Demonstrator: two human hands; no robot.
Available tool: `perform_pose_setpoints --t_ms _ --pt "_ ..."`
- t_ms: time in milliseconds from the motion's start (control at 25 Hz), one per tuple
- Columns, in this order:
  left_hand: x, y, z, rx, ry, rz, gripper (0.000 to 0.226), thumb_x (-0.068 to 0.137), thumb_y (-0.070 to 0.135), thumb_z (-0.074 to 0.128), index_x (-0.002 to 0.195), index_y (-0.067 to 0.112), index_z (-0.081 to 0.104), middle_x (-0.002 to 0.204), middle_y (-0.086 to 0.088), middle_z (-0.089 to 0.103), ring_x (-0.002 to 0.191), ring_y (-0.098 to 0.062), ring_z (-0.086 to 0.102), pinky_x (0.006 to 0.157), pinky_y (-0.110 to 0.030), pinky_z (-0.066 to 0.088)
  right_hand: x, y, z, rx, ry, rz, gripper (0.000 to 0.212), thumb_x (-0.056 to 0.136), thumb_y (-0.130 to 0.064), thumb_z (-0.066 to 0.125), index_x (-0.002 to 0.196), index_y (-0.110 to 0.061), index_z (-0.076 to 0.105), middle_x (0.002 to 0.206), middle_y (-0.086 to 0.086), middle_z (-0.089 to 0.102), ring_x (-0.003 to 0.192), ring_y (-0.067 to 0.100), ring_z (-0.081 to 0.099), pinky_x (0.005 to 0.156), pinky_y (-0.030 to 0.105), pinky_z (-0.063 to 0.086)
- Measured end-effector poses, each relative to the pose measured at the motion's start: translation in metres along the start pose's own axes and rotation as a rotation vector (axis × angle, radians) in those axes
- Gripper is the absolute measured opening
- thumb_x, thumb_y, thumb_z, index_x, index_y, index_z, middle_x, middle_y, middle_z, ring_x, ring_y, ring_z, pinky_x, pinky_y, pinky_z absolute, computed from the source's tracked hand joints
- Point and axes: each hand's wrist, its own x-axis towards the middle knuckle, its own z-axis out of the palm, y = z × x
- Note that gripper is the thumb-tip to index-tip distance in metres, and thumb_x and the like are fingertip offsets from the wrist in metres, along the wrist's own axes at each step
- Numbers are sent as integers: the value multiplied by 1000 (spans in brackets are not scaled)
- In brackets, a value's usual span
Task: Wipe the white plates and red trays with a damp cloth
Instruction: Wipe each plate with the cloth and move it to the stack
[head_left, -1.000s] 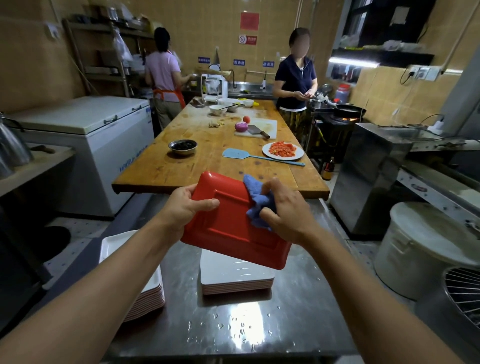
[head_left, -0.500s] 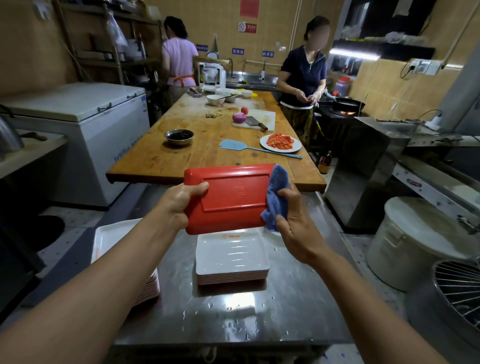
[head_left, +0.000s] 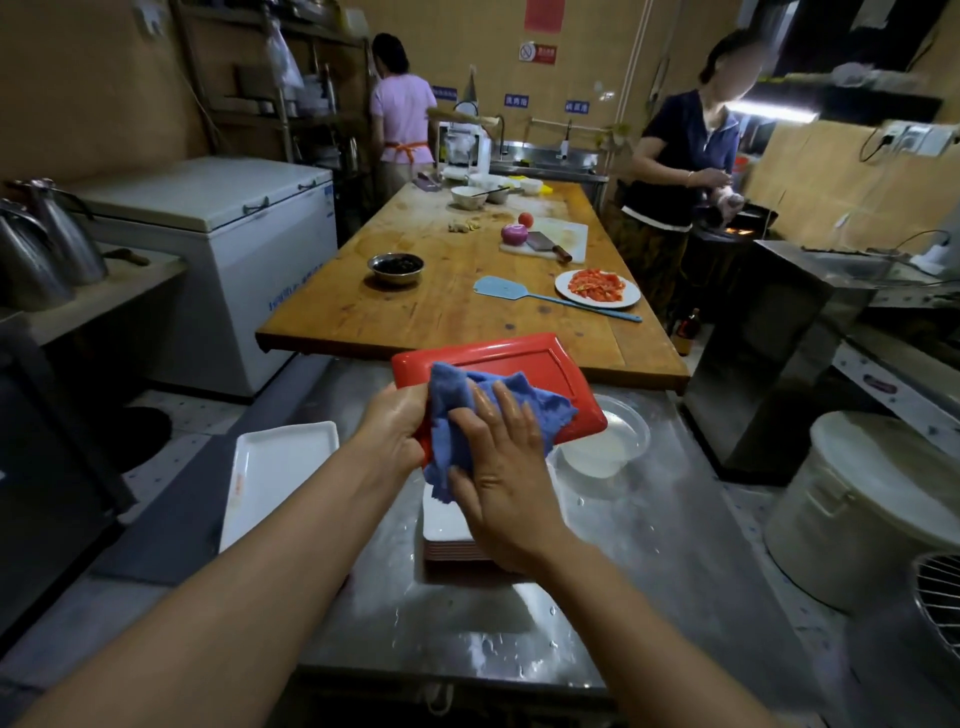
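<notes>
- The red tray (head_left: 524, 364) is held in the air at the centre of the frame, tilted, above the steel counter (head_left: 649, 561).
- The left hand (head_left: 392, 434) grips the tray's lower left edge, fingers curled round it.
- The right hand (head_left: 506, 467) lies flat on the blue cloth (head_left: 457, 415), fingers straight and spread, pressing the cloth against the tray's face.
- Directly below the hands, a stack of white plates (head_left: 447, 525) sits on the counter, partly hidden by the right wrist.
- A second stack of white plates (head_left: 275, 467) stands at the counter's left edge, left of centre in the frame.
- A clear bowl (head_left: 608, 447) rests on the counter just right of the tray, partly under its corner.
- Beyond the tray, a long wooden table (head_left: 441, 306) runs toward the top of the frame, carrying a blue spatula (head_left: 524, 292) and a plate of red chopped food (head_left: 597, 288).
- Two people stand at the far end, one upper centre, one upper right.
</notes>
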Motion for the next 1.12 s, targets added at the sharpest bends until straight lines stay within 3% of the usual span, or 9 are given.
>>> perform_pose_setpoints --t_ms 120,240,440,560,680,760,800,960,1120 --pt "4 -3 -15 -5 47 66 29 87 -5 47 113 2 55 112 -28 56 86 -31 57 80 -42 50 19 -6 4 28 -12 39 49 87 -36 40 132 -18 46 155 -1 26 146 18 9 117 29 -7" --pt "1 0 -34 -13 46 124 18 87 -4 51 101 5 60 84 -19 64 62 -24 63 60 -34 54 34 -2 7 -1 -49 45 46 89 -39 37 132 -23 46 156 -6 21 146 15 5 116 31 -8" --pt "0 11 -74 -28 141 93 20 85 9 63 103 16 57 84 -13 66 72 -28 63 61 -43 50 45 20 10 63 -59 244 39 97 -29 44 135 -19 41 154 5 21 143 21 15 114 33 12" --pt "-2 16 -98 -45 151 55 27 84 11 65 109 16 58 90 -11 67 77 -28 64 62 -43 51 46 23 18 316 -21 375 31 98 -20 42 129 -13 43 131 13 42 121 25 42 93 23 30" --pt "-4 20 -119 -66 187 25 28 83 13 66 110 15 58 93 -11 68 78 -28 65 60 -42 50 50 19 30 489 42 488 16 100 -19 36 113 -15 45 101 13 59 86 30 60 67 34 48" --pt "-8 23 -130 -52 207 23 26 83 12 67 107 15 58 93 -12 67 78 -28 65 59 -41 50 53 19 37 512 56 549 10 100 -21 35 99 -17 44 76 6 59 59 24 59 42 28 43" --pt "-10 25 -136 -33 210 43 21 83 12 66 103 16 59 91 -11 67 77 -27 64 59 -40 50 54 20 41 477 41 550 10 99 -21 36 94 -18 43 72 0 57 58 18 57 43 22 40" --pt "-18 41 -154 92 216 331 19 83 5 65 94 20 62 91 -10 68 74 -20 66 63 -35 54 59 22 54 452 28 559 13 98 -17 39 87 -17 47 71 -10 54 65 3 50 52 8 37" --pt "-19 41 -169 838 295 823 22 77 13 75 92 27 66 80 5 69 72 -9 64 69 -25 52 67 11 62 618 -22 609 17 99 -19 38 89 -17 51 76 4 58 67 18 55 54 29 43"
